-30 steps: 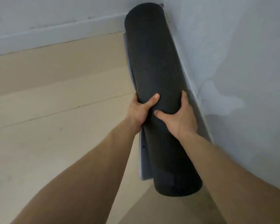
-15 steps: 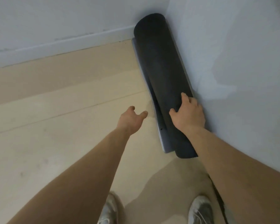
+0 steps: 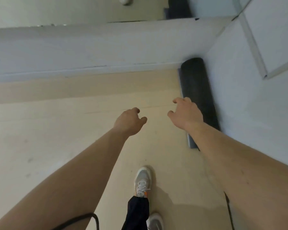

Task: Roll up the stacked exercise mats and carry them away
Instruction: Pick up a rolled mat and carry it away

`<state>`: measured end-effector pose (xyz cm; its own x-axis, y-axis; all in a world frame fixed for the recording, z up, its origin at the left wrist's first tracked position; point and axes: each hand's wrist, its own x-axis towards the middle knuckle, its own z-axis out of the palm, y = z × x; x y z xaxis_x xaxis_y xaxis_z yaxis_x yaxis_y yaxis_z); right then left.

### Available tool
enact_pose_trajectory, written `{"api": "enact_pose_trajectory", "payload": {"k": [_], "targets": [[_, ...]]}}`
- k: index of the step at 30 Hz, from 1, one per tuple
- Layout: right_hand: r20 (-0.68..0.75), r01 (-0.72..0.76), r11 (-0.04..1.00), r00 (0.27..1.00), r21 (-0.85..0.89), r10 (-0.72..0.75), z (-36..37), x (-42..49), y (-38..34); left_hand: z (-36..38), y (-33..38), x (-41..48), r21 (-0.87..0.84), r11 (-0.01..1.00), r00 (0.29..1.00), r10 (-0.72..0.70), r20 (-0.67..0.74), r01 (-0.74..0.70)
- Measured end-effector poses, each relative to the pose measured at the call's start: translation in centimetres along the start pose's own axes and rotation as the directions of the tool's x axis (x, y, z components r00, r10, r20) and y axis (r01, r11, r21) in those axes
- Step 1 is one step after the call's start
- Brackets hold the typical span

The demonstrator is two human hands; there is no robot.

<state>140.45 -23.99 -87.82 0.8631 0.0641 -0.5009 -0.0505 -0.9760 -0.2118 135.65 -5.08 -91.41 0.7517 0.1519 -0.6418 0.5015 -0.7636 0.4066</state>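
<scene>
Black foam, rolled tight: the rolled mat (image 3: 199,95) lies on the pale wood floor (image 3: 73,130) right in the corner, long side along the right-hand wall (image 3: 256,113), far end at the back wall's baseboard (image 3: 90,70). Parking it there makes sense, since the wall probably stops it unrolling. A thin grey edge (image 3: 190,141) shows under the roll on its floor side; could be a second mat, can't tell. Both hands are empty, held above the floor. Left hand (image 3: 130,121) has fingers loosely curled, right hand (image 3: 185,113) fingers bent and apart, overlapping the roll in view but gripping nothing.
</scene>
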Motion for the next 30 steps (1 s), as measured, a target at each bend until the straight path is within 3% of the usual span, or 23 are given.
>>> {"api": "enact_pose_trajectory", "payload": {"k": [7, 15, 20, 25, 30], "targets": [[0.098, 0.190, 0.969, 0.980, -0.157, -0.176, 3.7, -11.9, -13.8, -5.1, -14.7, -14.5, -0.013, 0.999, 0.996, -0.051, -0.077, 0.050], [0.246, 0.456, 0.847, 0.884, -0.274, -0.397, 16.7, -25.5, -35.5, -8.3, -43.2, -29.2, -0.121, 0.952, 0.946, -0.296, -0.129, 0.281], [0.336, 0.545, 0.797, 0.825, -0.259, -0.454, 27.9, -35.1, -50.4, -9.2, -62.5, -40.2, -0.187, 0.894, 0.894, -0.431, -0.117, 0.407], [0.427, 0.675, 0.708, 0.713, -0.207, -0.556, 38.1, -44.5, -64.4, -10.6, -79.1, -49.2, -0.224, 0.816, 0.820, -0.564, -0.103, 0.533], [0.513, 0.795, 0.572, 0.583, -0.201, -0.630, 46.0, -50.3, -74.9, -11.9, -90.6, -52.5, -0.334, 0.739, 0.765, -0.640, -0.074, 0.585]]}}
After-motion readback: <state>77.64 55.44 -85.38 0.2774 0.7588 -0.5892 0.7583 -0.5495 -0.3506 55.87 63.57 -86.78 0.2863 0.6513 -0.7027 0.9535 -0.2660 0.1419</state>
